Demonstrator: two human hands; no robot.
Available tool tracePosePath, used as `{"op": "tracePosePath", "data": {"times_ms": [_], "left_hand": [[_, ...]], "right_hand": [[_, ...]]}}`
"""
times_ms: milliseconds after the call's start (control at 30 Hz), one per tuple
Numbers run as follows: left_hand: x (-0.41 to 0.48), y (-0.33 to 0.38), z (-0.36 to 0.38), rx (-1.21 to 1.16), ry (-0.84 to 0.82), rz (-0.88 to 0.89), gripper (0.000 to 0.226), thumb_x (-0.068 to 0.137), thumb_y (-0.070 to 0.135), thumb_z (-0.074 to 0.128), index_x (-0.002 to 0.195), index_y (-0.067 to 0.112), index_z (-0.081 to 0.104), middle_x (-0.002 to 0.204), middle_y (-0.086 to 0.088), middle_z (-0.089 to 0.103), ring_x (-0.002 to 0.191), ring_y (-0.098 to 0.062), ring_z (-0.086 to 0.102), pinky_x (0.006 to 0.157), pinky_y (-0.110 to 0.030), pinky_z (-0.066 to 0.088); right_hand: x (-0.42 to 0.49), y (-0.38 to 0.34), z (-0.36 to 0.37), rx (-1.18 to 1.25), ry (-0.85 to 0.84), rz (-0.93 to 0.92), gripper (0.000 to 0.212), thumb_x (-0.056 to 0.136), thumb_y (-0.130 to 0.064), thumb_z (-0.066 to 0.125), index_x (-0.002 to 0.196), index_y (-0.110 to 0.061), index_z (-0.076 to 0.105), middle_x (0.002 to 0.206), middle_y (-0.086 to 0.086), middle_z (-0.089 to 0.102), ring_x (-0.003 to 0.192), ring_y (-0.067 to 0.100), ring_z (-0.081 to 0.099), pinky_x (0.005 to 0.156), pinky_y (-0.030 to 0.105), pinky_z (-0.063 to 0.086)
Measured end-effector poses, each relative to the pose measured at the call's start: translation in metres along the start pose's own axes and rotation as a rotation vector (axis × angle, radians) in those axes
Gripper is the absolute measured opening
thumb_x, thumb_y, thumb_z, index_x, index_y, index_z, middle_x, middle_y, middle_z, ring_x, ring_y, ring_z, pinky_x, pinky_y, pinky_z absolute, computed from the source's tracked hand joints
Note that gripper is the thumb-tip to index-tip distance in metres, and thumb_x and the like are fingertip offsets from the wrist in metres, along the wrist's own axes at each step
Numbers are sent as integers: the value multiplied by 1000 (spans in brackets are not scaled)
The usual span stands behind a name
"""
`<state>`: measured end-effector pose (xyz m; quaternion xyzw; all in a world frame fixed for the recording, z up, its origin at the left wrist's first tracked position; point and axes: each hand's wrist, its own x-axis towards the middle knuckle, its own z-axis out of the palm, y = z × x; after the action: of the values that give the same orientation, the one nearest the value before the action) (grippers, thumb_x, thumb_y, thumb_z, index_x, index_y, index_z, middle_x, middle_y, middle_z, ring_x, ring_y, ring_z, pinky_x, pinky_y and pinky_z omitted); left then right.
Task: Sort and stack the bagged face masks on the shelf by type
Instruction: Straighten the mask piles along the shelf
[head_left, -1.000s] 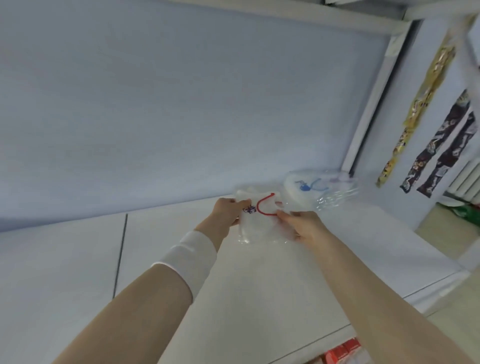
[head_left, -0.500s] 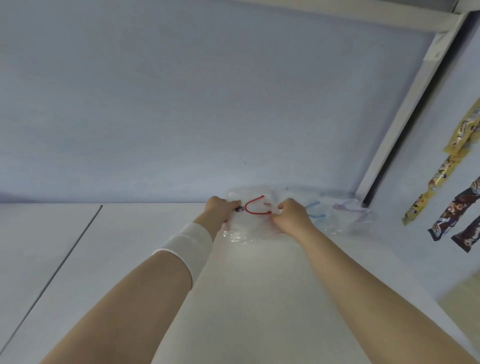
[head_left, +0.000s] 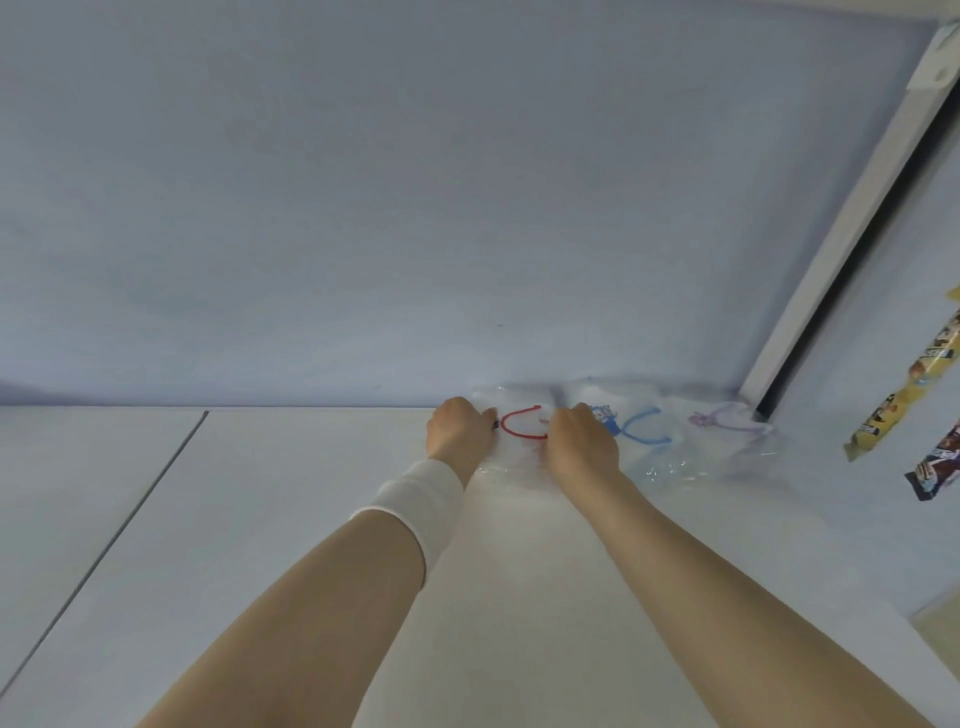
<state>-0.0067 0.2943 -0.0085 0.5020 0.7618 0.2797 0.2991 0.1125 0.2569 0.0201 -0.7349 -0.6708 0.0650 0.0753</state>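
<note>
A clear bag with a white mask and a red ear loop (head_left: 521, 427) lies flat on the white shelf (head_left: 322, 519) against the back wall. My left hand (head_left: 458, 431) grips its left edge and my right hand (head_left: 581, 441) grips its right edge. Just to the right lies a bagged mask with a blue loop (head_left: 641, 428), partly hidden behind my right hand. Further right, near the corner, sits a bagged mask with a purple loop (head_left: 724, 423). The three bags sit side by side in a row.
A pale blue back wall (head_left: 415, 208) closes the shelf. A white upright post (head_left: 841, 228) stands at the right end. Snack packets (head_left: 904, 384) hang on the right beyond the post. A seam (head_left: 135, 499) divides the shelf boards on the left.
Both hands have carried the red-loop bag from mid-air down and back onto the shelf, setting it against the wall to the left of the blue-loop bag.
</note>
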Motion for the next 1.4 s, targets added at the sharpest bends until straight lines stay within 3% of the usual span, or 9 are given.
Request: {"op": "tracePosePath", "data": {"times_ms": [200, 333, 433, 567, 800, 1100, 1300, 1400], "left_hand": [[-8, 2, -8, 175, 31, 60, 49, 96, 43, 42, 121, 2, 52, 128, -16, 54, 123, -33, 45, 96, -39, 41], [-17, -9, -41, 307, 105, 236, 50, 99, 39, 35, 138, 7, 37, 138, -13, 45, 129, -31, 39, 103, -39, 33], [-24, -33, -80, 483, 140, 354, 50, 100, 37, 35, 141, 10, 33, 139, -11, 44, 129, -29, 39, 103, -37, 31], [-30, -82, -148, 657, 176, 409, 52, 99, 36, 37, 144, 12, 28, 145, -7, 39, 134, -27, 33, 108, -36, 26], [-47, -219, -307, 917, 249, 489, 54, 98, 33, 38, 145, 10, 24, 152, -8, 27, 143, -27, 18, 116, -37, 13], [-29, -364, -460, 900, 325, 292, 53, 98, 34, 39, 145, 12, 27, 151, -7, 29, 142, -28, 21, 115, -38, 13], [-6, -412, -506, 910, 359, 225, 53, 98, 34, 38, 146, 13, 25, 151, -6, 29, 143, -27, 19, 116, -38, 11], [8, -433, -533, 857, 415, 132, 49, 98, 31, 37, 144, 16, 28, 149, -4, 34, 141, -26, 24, 115, -41, 12]], "right_hand": [[-3, -4, -2, -212, 31, -114, 33, 91, -2, 43, 123, -5, 52, 124, 12, 49, 118, 29, 46, 91, 33, 42], [-8, -16, -11, -276, 111, -185, 26, 93, -12, 44, 117, -5, 52, 122, 12, 51, 114, 30, 47, 89, 34, 40], [-17, -41, -11, -335, 113, -240, 31, 94, -18, 42, 122, -6, 49, 127, 13, 49, 120, 33, 43, 95, 36, 37], [-34, -102, -1, -373, 103, -297, 40, 97, -30, 39, 130, -8, 42, 136, 12, 45, 133, 35, 32, 104, 40, 30], [-94, -274, 55, -303, 67, -407, 47, 98, -33, 33, 139, -9, 34, 140, 10, 42, 135, 31, 30, 110, 41, 27], [-145, -476, 113, -320, 13, -584, 50, 99, -31, 31, 144, -10, 27, 150, 11, 30, 142, 30, 18, 116, 44, 15], [-129, -551, 125, -266, 33, -625, 41, 99, -28, 31, 134, -9, 39, 139, 11, 43, 133, 31, 32, 110, 41, 26], [-130, -584, 134, -23, -71, -588, 39, 100, -25, 31, 133, -5, 40, 137, 16, 45, 126, 33, 42, 101, 37, 35]]}}
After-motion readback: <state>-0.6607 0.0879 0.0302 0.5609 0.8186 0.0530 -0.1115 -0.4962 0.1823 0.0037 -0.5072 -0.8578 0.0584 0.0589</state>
